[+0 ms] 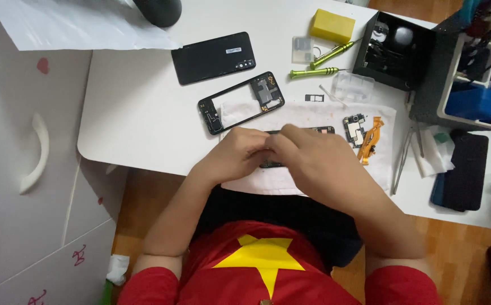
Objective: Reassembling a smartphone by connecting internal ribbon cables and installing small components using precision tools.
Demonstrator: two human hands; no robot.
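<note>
The head camera looks straight down at a white table (144, 118) and the person's two bare hands, which meet over a white cloth (302, 113) near the table's front edge.

Between the hands lies a dark phone body (320, 130), mostly hidden. Its long axis runs left to right, parallel to the front edge. Only a thin strip of its far side and its right end show beyond the knuckles. Both hands sit directly on it, so neither is nearer. The left hand (237, 152) curls over its left part, fingers bent and closed down onto it. The right hand (307, 155) covers the middle and right part, fingers also bent down, touching the left hand's fingertips. Whether either hand pinches a small part or a tool cannot be told, as the fingertips are hidden.

Just beyond the hands, on the cloth's far left corner, rests an empty black phone frame (241, 102), tilted. Further toward the back edge lies a black back cover (214, 57). To the right on the cloth sit a small circuit board (354, 129) and an orange flex cable (371, 138). Two green screwdrivers (316, 72) and a yellow block (332, 25) lie near the back edge. Tweezers (403, 158) rest just off the cloth's right edge, beside an open black box (395, 51).
</note>
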